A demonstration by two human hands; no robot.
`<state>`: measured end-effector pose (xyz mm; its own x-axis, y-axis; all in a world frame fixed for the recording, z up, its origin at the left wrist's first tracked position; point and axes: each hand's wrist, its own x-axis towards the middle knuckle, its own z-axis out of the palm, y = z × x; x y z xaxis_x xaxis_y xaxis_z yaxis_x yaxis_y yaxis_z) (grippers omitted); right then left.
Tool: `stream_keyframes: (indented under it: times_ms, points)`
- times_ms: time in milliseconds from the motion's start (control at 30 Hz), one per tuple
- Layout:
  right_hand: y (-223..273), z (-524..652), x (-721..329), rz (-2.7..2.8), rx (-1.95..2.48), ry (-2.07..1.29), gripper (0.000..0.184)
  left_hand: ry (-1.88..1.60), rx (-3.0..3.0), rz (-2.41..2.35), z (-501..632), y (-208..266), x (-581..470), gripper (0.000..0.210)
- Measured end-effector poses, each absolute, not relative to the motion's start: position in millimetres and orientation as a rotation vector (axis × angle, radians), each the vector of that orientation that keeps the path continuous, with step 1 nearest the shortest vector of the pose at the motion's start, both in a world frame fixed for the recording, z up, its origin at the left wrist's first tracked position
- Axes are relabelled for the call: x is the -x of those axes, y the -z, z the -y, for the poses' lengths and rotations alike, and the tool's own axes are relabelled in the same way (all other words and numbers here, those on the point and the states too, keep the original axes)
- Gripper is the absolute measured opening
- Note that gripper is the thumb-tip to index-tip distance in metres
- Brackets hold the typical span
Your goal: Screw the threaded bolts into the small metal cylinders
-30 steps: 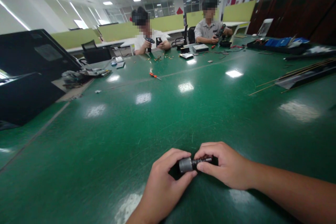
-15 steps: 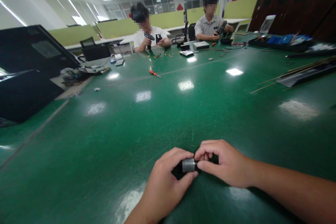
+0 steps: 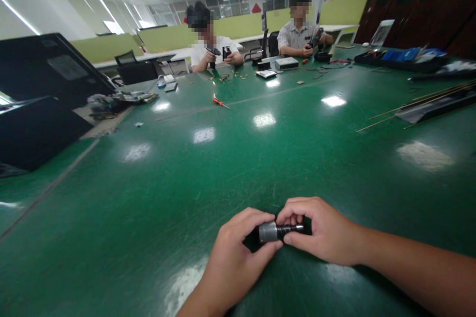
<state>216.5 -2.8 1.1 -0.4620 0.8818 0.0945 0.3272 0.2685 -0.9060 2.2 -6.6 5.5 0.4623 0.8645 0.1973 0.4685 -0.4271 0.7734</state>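
A short grey metal cylinder [image 3: 268, 232] with a thinner dark ribbed shaft [image 3: 287, 229] lies on its side low over the green table, close to my body. My left hand [image 3: 238, 242] is closed around the cylinder, fingers along its far side and thumb on the near side. Around the shaft, my right hand [image 3: 320, 230] has its thumb and forefinger apart, the thumb below and the fingers above. The shaft's bright tip shows between them. What kind of part this is, I cannot tell.
The green table [image 3: 167, 173] stretches far ahead. An orange screwdriver [image 3: 219, 102] lies mid-table. Black panels [image 3: 37, 129] stand at the left, thin rods [image 3: 386, 121] at the right. Two people [image 3: 213, 42] sit across, each with a power drill. A black tray [image 3: 405, 62] sits far right.
My right thumb and forefinger have parted from their pinch at the cylinder's end, and the thumb has moved slightly right. The dark shaft is now visible. My left hand stays in place.
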Motion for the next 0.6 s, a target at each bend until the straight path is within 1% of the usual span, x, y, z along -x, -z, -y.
stream_keyframes:
  times_ms: [100,267,600]
  points:
    - [-0.5,3.0,-216.6,1.933,1.100,-1.166,0.019,-0.800,-2.068,-1.107,6.6,-5.9,-2.0,0.028]
    - [-1.7,3.4,-216.9,1.947,1.127,-1.159,0.013,-0.835,-2.080,-1.108,6.7,-7.3,-2.8,0.028]
    - [-2.9,2.7,-216.7,1.965,1.131,-1.122,0.013,-0.859,-2.091,-1.146,6.1,-7.8,-4.0,0.026]
